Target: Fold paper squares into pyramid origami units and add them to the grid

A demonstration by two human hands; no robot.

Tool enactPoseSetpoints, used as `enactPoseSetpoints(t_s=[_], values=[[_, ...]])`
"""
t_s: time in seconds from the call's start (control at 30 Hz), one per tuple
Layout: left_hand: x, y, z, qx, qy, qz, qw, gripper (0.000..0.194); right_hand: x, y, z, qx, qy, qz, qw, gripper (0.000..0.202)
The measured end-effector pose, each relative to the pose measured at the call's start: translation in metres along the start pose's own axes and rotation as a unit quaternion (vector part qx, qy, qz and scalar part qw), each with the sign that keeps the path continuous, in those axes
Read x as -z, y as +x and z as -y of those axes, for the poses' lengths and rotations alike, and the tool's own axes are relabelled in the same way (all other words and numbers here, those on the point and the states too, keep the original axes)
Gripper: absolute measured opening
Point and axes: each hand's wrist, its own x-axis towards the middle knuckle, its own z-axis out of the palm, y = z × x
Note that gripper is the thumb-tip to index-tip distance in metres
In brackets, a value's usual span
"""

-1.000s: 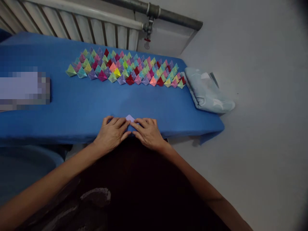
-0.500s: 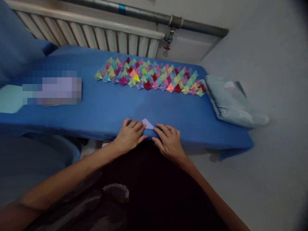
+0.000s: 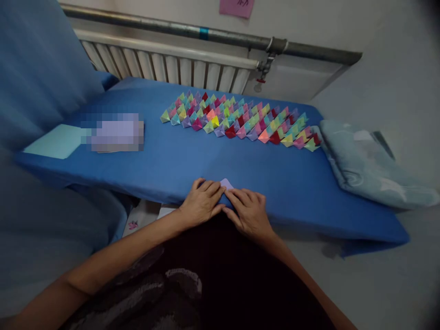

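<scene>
A small lilac piece of folded paper (image 3: 226, 184) lies at the front edge of the blue-covered table (image 3: 154, 169), its pointed top showing between my hands. My left hand (image 3: 203, 201) presses its fingertips on the paper's left side, and my right hand (image 3: 249, 211) has its fingertips on the right side. The two hands nearly touch, and they hide the lower part of the paper. Behind them, rows of folded paper pieces (image 3: 240, 120) in many colours stand close together.
At the left are a pale green sheet (image 3: 57, 141) and a blurred lilac stack (image 3: 118, 133). A folded light-blue blanket (image 3: 364, 160) lies at the right end. Behind the table run a radiator (image 3: 172, 68) and a pipe (image 3: 233, 35). A blue curtain (image 3: 37, 68) hangs at the left.
The view has shifted, so the table contents appear farther right and lower. My hands have come closer together over the lilac paper, and less of it shows.
</scene>
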Motion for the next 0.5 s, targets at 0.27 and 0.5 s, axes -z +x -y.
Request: enactPoseSetpoints(t_s=[0.27,0.5], values=[[-0.004,-0.01,0.006,-0.029,0.006,-0.009,1.0,0.043,-0.003,0.0,0.0,-0.004,-0.006,0.01,1.0,0.043],[0.003,-0.022,0.012,0.013,0.016,-0.018,1.0,0.042,-0.001,0.001,0.002,-0.017,0.002,0.023,1.0,0.035]])
